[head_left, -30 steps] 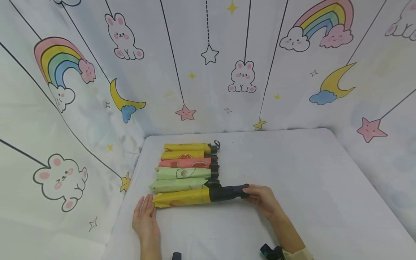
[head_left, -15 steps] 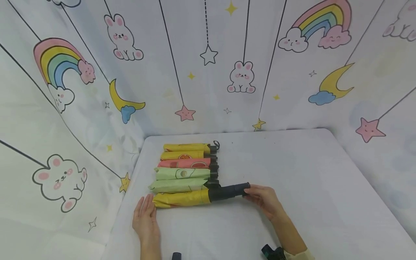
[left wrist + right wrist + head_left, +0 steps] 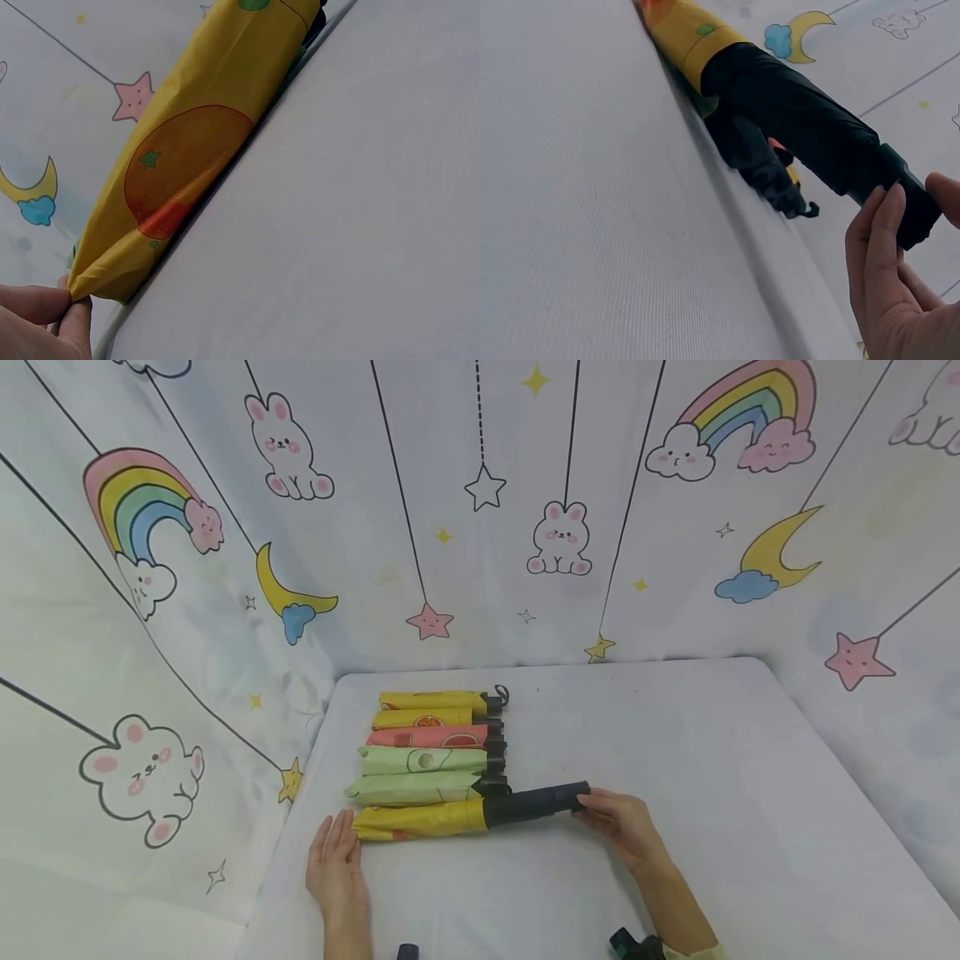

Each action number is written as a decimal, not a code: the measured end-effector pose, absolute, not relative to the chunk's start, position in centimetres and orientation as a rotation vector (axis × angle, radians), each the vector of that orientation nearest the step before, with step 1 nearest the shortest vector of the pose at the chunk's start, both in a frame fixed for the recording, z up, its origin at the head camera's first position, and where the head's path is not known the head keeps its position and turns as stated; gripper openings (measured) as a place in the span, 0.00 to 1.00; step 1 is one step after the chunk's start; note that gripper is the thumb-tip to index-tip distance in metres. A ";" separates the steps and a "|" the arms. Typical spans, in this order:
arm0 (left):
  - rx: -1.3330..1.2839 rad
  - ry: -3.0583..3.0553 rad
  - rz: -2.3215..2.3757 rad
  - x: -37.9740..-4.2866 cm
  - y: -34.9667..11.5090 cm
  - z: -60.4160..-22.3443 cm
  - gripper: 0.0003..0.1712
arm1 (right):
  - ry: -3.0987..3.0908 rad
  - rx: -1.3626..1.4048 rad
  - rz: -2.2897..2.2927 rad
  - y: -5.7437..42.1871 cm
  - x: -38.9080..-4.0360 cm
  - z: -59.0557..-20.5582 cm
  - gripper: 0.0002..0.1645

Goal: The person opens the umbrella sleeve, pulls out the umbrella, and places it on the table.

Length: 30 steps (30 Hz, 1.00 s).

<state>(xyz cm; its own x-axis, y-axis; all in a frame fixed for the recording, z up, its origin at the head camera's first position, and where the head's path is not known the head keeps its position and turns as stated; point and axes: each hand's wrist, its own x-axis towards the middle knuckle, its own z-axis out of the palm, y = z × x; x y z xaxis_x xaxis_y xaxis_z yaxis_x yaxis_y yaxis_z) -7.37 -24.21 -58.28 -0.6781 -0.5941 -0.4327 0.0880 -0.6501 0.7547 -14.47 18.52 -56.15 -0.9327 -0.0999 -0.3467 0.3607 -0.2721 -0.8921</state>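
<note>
A folded black umbrella (image 3: 534,803) sticks partway out of a yellow fruit-print sleeve (image 3: 423,820), at the near end of the row. My right hand (image 3: 624,828) holds the umbrella's outer end between thumb and fingers. In the right wrist view its dark handle (image 3: 889,176) slants up off the table, with folded black fabric between handle and sleeve. My left hand (image 3: 337,864) is at the sleeve's far left end. The left wrist view shows thumb and finger pinching the sleeve's gathered corner, below a printed orange (image 3: 184,169).
Several other umbrellas in sleeves lie side by side behind: light green ones (image 3: 416,788), a red one (image 3: 427,737) and yellow ones (image 3: 431,699), dark handles to the right. They rest on a white-covered table (image 3: 675,735) against a cartoon-print curtain (image 3: 495,577).
My right hand has moved right with the umbrella's end, and more of the black umbrella shows outside the yellow sleeve. My left hand has stayed at the sleeve's end.
</note>
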 end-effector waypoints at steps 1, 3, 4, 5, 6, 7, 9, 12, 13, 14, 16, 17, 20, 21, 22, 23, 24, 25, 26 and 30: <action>0.963 -1.018 -2.344 -7.3 -24.2 -58.3 0.39 | 1.690 0.330 -2.280 18.6 -14.4 -56.2 0.28; 0.961 -1.016 -2.341 -7.3 -24.2 -58.3 0.39 | 1.692 0.338 -2.289 18.9 -14.2 -56.2 0.26; 0.959 -1.011 -2.342 -7.3 -24.2 -58.3 0.39 | 1.690 0.346 -2.297 19.0 -14.2 -56.2 0.25; 0.957 -1.006 -2.342 -7.3 -24.2 -58.3 0.39 | 1.687 0.350 -2.308 19.1 -14.1 -56.2 0.23; 0.956 -0.999 -2.343 -7.3 -24.2 -58.3 0.39 | 1.685 0.351 -2.319 19.3 -14.0 -56.2 0.22; 0.954 -0.993 -2.344 -7.3 -24.2 -58.3 0.39 | 1.677 0.355 -2.329 19.4 -14.0 -56.2 0.20; 0.953 -0.986 -2.346 -7.3 -24.2 -58.3 0.39 | 1.670 0.354 -2.345 19.8 -13.8 -56.2 0.16; 0.953 -0.979 -2.348 -7.3 -24.2 -58.3 0.38 | 1.654 0.377 -2.374 20.2 -13.6 -56.1 0.11; 0.954 -0.980 -2.349 -7.3 -24.3 -58.3 0.39 | 1.645 0.390 -2.381 20.4 -13.5 -56.1 0.10; 0.956 -0.980 -2.351 -7.3 -24.3 -58.4 0.39 | 1.639 0.392 -2.386 20.5 -13.5 -56.0 0.09; 0.956 -0.977 -2.353 -7.3 -24.3 -58.4 0.39 | 1.628 0.418 -2.405 20.8 -13.3 -56.0 0.09; 0.955 -0.973 -2.354 -7.2 -24.3 -58.4 0.39 | 1.632 0.419 -2.410 20.9 -13.3 -55.9 0.09; 0.948 -0.955 -2.358 -7.2 -24.3 -58.5 0.39 | 1.610 0.424 -2.422 21.4 -13.1 -55.9 0.09; 0.947 -0.953 -2.359 -7.2 -24.4 -58.4 0.39 | 1.607 0.434 -2.434 21.5 -13.1 -55.9 0.10; 0.945 -0.948 -2.360 -7.2 -24.4 -58.5 0.39 | 1.602 0.434 -2.441 21.6 -13.0 -55.9 0.11; 0.945 -0.947 -2.360 -7.2 -24.4 -58.5 0.40 | 1.596 0.434 -2.447 21.7 -13.0 -55.9 0.11; 0.947 -0.950 -2.360 -7.2 -24.4 -58.4 0.40 | 1.580 0.439 -2.454 21.9 -13.0 -55.9 0.13; 0.948 -0.952 -2.359 -7.2 -24.4 -58.4 0.40 | 1.570 0.439 -2.465 22.0 -12.9 -55.9 0.14; 0.950 -0.955 -2.359 -7.2 -24.4 -58.4 0.40 | 1.567 0.438 -2.471 22.2 -12.8 -55.9 0.14; 0.967 -0.947 -2.354 -7.2 -24.5 -58.3 0.39 | 1.559 0.433 -2.489 22.7 -12.4 -56.0 0.16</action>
<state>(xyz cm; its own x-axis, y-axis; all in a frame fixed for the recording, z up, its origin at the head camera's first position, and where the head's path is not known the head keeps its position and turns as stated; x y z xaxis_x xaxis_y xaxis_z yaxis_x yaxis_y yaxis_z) -7.25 -24.48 -58.30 -0.6682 -0.5960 -0.4453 0.1213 -0.6778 0.7252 -12.44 22.71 -56.04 -0.9430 0.0079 -0.3327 0.2959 -0.4377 -0.8491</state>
